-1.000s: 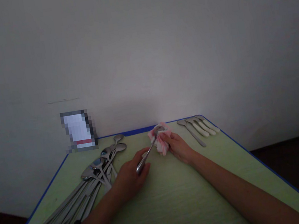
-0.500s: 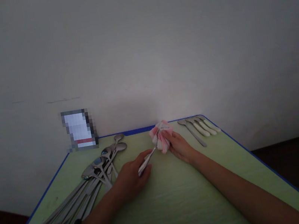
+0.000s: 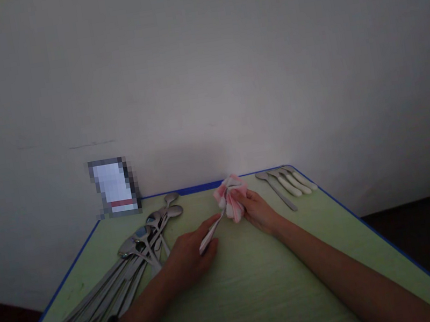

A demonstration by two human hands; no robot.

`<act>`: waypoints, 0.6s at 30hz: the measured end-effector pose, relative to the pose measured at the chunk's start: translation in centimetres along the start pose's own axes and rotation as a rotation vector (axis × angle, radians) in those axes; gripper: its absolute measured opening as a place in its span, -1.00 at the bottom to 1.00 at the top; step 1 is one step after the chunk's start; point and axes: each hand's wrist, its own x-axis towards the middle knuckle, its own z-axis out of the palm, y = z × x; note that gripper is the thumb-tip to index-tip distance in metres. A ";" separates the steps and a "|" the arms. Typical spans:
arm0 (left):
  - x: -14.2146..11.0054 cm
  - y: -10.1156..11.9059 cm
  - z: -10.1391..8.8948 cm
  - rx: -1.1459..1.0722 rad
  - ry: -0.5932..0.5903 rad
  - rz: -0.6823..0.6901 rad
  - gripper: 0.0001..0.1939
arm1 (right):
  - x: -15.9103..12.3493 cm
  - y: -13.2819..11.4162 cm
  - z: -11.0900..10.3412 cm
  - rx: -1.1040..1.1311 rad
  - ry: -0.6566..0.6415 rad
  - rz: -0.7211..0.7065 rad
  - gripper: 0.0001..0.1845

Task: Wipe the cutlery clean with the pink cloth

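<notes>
My left hand (image 3: 191,252) is closed on the handle of a metal spoon (image 3: 212,230), low over the green table (image 3: 252,291). The spoon's bowl end is wrapped inside a pink and white cloth (image 3: 231,197), which my right hand (image 3: 257,210) grips in closed fingers near the table's far edge. The spoon bowl is hidden by the cloth.
A pile of several long metal spoons (image 3: 132,258) lies on the left of the table. Several spoons with white handles (image 3: 288,183) lie at the far right corner. A blurred white object (image 3: 114,187) stands against the wall behind the table. The table has blue edging.
The cloth has closed over the spoon bowl, which showed a second ago. My hands stayed almost in place.
</notes>
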 end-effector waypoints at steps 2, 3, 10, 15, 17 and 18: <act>0.0 0.0 0.0 0.000 -0.007 0.001 -0.48 | 0.1 0.1 -0.1 -0.013 0.002 -0.002 -0.66; 0.0 0.0 0.0 0.002 -0.011 0.001 -0.48 | 0.1 0.2 -0.2 -0.022 0.001 -0.007 -0.66; -0.1 -0.1 0.0 0.009 -0.017 -0.004 -0.47 | 0.2 0.4 -0.4 -0.071 0.007 -0.035 -0.65; 0.0 -0.1 0.0 0.029 -0.021 0.000 -0.47 | 0.1 0.3 -0.4 -0.087 0.009 -0.047 -0.68; 0.0 -0.1 0.0 0.024 -0.021 0.000 -0.47 | 0.0 0.2 -0.4 -0.085 0.004 -0.031 -0.69; 0.0 -0.1 -0.1 0.022 -0.021 0.000 -0.47 | 0.0 0.1 -0.3 -0.079 0.003 -0.020 -0.70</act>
